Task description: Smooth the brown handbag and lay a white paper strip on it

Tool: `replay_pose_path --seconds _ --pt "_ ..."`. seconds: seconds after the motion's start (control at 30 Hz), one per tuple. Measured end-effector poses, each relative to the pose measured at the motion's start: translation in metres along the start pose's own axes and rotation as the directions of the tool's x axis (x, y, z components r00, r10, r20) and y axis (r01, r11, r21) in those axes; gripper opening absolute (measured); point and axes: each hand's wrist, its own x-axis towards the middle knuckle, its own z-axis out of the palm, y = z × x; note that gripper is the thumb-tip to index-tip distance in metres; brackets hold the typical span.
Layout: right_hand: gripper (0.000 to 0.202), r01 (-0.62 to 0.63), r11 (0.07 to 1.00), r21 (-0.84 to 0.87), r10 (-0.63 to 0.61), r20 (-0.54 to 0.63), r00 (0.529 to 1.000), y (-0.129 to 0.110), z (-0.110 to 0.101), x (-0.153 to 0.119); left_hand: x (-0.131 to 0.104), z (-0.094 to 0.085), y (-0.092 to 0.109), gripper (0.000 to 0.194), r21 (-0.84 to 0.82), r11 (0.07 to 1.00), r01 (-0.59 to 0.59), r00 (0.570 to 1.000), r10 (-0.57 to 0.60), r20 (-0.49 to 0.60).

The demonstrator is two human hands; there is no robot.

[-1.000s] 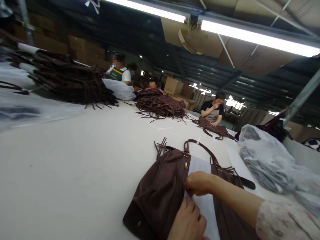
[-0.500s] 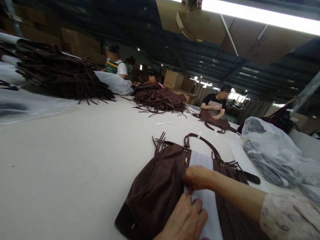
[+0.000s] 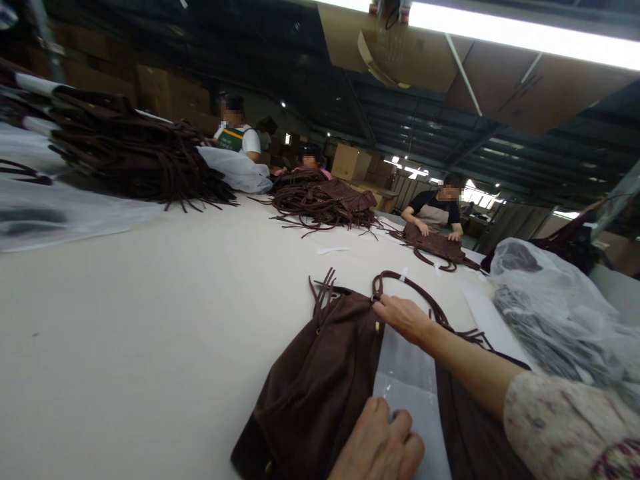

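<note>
A wide, pale cream desk (image 3: 150,320) fills most of the view, running from the near edge to the far workers. At far left a large heap of dark brown fringed bags (image 3: 125,157) rests on clear plastic sheeting. To the right lies a crumpled clear plastic bag with dark contents (image 3: 550,313). A smaller pile of brown bags and straps (image 3: 325,203) sits farther back near the middle, and beyond it a seated person in a dark top (image 3: 435,213) rests both hands on another brown bag.

Near the person, right of centre, a dark brown suede handbag with fringe tassels (image 3: 320,380) lies flat on the desk, its curved brown carry handle (image 3: 410,287) pointing away. A strip of translucent white sheet (image 3: 410,380) lies along the middle of the bag.

The right hand (image 3: 405,317) reaches to the far end of the bag, its grip nearly closed with the fingertips at the base of the handle. The left hand (image 3: 380,447) lies loosely curled with fingertips pressing the near end of the sheet, clasping nothing.
</note>
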Motion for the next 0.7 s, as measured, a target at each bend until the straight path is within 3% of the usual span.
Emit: replay_pose_path --seconds 0.1,0.23,0.3,0.4,0.53,0.7 --pt "0.012 -0.155 0.981 0.12 0.155 0.007 0.988 0.019 -0.005 -0.015 0.002 -0.004 0.0 0.01 0.027 1.0 -0.01 0.999 0.011 -0.036" --pt "0.032 -0.234 0.925 0.298 0.174 0.214 0.961 0.018 0.001 -0.046 0.004 -0.007 0.001 0.01 0.045 0.999 -0.008 1.0 0.009 -0.022" --pt "0.038 -0.22 0.916 0.335 0.171 0.169 0.971 0.009 0.014 -0.056 0.003 -0.005 0.001 0.009 0.041 0.999 -0.006 0.999 0.008 -0.033" --pt "0.065 -0.203 0.91 0.361 0.196 0.058 0.979 0.002 0.038 -0.057 0.0 0.001 0.002 0.009 0.04 0.999 0.0 0.999 0.002 -0.037" --pt "0.05 -0.212 0.869 0.447 0.2 0.075 0.977 0.018 0.059 -0.039 -0.002 0.009 0.003 0.012 0.068 0.998 -0.001 0.999 0.004 -0.049" --pt "0.021 -0.185 0.799 0.572 0.118 0.152 0.981 0.033 0.062 -0.037 0.001 0.004 0.001 0.012 0.089 0.996 -0.002 0.996 0.009 -0.085"
